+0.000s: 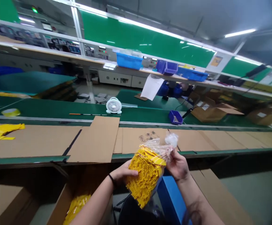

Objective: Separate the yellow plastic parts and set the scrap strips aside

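A clear plastic bag packed with yellow strips hangs in front of me, below the bench edge. My left hand grips the bag's left side, fingers wrapped onto it. At the bag's upper right, my right hand pinches the plastic near the knotted top. Both hands are closed on the bag.
Flat cardboard sheets cover the bench. Loose yellow strips lie at far left. An open carton below holds more yellow strips. A small white fan, a blue bin and cartons sit beyond. A blue seat is under my arms.
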### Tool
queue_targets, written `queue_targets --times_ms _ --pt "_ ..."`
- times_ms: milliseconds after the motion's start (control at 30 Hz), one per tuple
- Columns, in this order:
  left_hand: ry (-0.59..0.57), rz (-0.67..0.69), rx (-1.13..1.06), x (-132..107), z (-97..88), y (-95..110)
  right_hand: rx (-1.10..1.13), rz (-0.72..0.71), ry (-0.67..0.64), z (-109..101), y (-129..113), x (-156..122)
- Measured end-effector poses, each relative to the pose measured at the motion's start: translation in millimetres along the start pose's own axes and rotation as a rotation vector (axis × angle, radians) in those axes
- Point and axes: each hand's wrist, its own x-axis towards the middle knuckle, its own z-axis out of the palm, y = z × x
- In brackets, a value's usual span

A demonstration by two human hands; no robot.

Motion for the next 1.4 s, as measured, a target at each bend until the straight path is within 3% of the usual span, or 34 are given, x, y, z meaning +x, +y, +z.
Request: queue_targets --times_ms 133,300,400,500,600,733,833,967,1100,1200,1300,1400 --pt "0.241 0.119 0.073 39.0 13.2 -4.7 -0.155 0.059 -0.194 -13.4 -31.0 44.8" --pt "0.470 0.236 0.048 130.0 34.6 -16.2 -0.489 0.030 -0.501 -44.0 -105.5 116.5" --pt "0.540 0.343 0.072 189.3 43.6 -34.8 -0.819 0.064 -0.626 -70.3 -148.7 157.9" --pt "0.620 0.431 0.109 231.7 46.9 -60.2 -1.228 0.079 -0.713 -93.7 -178.0 190.9" --pt "0.637 0.459 0.114 250.6 47.4 -81.5 -1.352 0.077 -0.894 -102.8 -185.9 214.0" --pt "0.615 0.424 0.024 256.0 34.4 -92.9 -1.111 0.083 -0.951 -92.6 -159.7 241.7" --pt "0.716 0.379 0.008 258.1 -5.3 -95.7 -1.007 -0.005 -0.933 -77.8 -116.9 274.9" --pt "0.902 0.247 0.255 246.9 -97.6 -100.5 -0.956 -0.200 -0.883 -54.7 -50.2 339.4" --pt "1.102 -0.202 0.954 199.1 -188.8 -109.2 -1.032 -0.315 -0.764 -36.3 1.4 407.7" --pt "1.082 -0.497 1.379 157.1 -234.4 -121.0 -1.106 -0.382 -0.676 -29.4 33.7 448.9" --pt "1.009 -0.439 1.603 134.1 -264.7 -139.3 -1.178 -0.412 -0.575 -27.9 72.0 481.5" --pt "1.150 -0.293 1.777 131.8 -289.6 -163.0 -1.245 -0.394 -0.488 -33.3 113.7 509.7"
